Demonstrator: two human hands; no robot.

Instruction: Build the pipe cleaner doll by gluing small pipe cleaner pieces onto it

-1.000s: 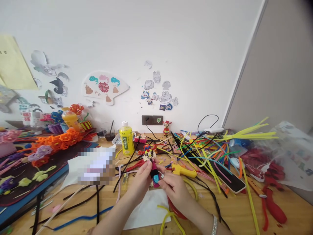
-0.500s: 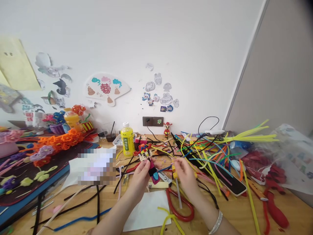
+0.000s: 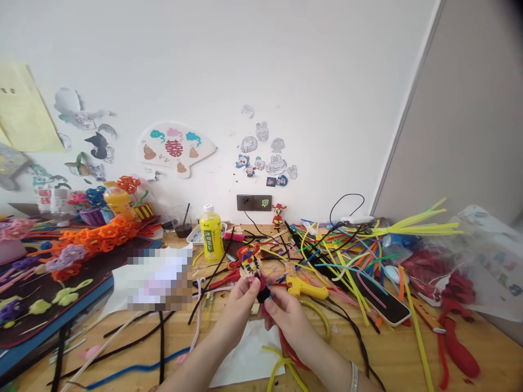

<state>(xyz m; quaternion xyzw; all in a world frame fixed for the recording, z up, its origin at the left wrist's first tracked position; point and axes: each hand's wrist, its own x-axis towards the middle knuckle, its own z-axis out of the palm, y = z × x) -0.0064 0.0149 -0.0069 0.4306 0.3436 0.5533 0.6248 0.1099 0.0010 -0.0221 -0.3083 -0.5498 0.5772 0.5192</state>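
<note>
A small pipe-cleaner doll (image 3: 250, 265) with a red and blue hat, pale face and dark lower body is held upright above the table's middle. My left hand (image 3: 242, 299) is closed on its side, thumb in front. My right hand (image 3: 284, 313) pinches the doll's lower end, where its fingers hide the blue and magenta part. Just beyond the right hand lies a yellow glue gun (image 3: 308, 287), apart from it. Below the hands, a white paper sheet (image 3: 245, 354) lies flat, and red scissor handles (image 3: 288, 348) are partly covered by my right forearm.
A yellow-labelled drink bottle (image 3: 211, 234) stands behind the hands. Many coloured pipe cleaners (image 3: 347, 267) and a phone (image 3: 386, 305) crowd the right. At left are orange pipe-cleaner flowers (image 3: 102, 237) on a dark mat. A similar red-hatted doll (image 3: 278, 215) stands by the wall.
My right hand has left the glue gun with its glue stick and moved left to the doll's lower end. The doll has shifted slightly right in my left hand.
</note>
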